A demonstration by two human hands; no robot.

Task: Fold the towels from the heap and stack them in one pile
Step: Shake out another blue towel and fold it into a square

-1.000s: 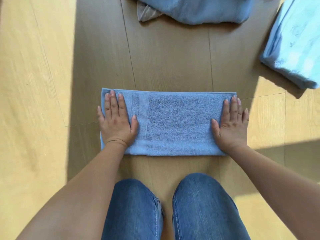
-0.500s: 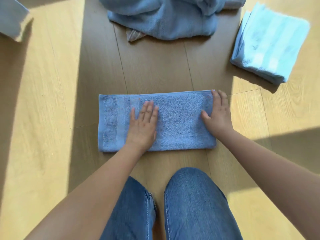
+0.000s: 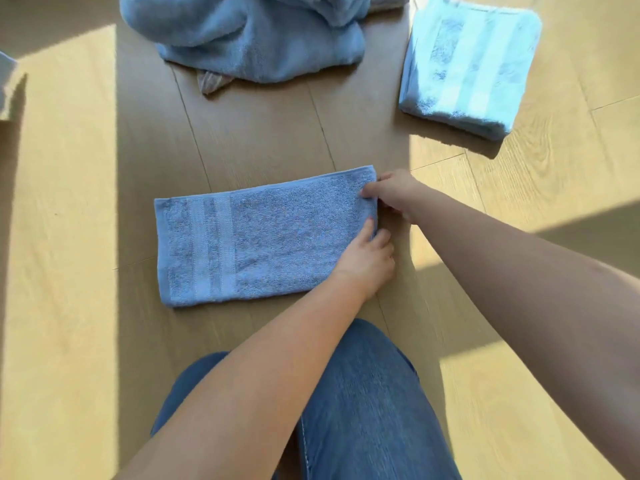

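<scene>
A blue towel, folded into a long strip, lies flat on the wooden floor in front of my knees. Both hands are at its right short edge. My right hand pinches the far right corner. My left hand grips the same edge closer to me, fingers curled under the cloth. A heap of unfolded blue towels lies at the top centre. A pile of folded light-blue towels sits at the top right.
My knees in blue jeans fill the bottom centre. A striped cloth corner pokes out under the heap. A pale object shows at the left edge. Sunlit floor lies to the left.
My left hand slid from the towel's left end across to its right edge. My right hand went from pressing flat to pinching the far right corner. The view tilted up and left.
</scene>
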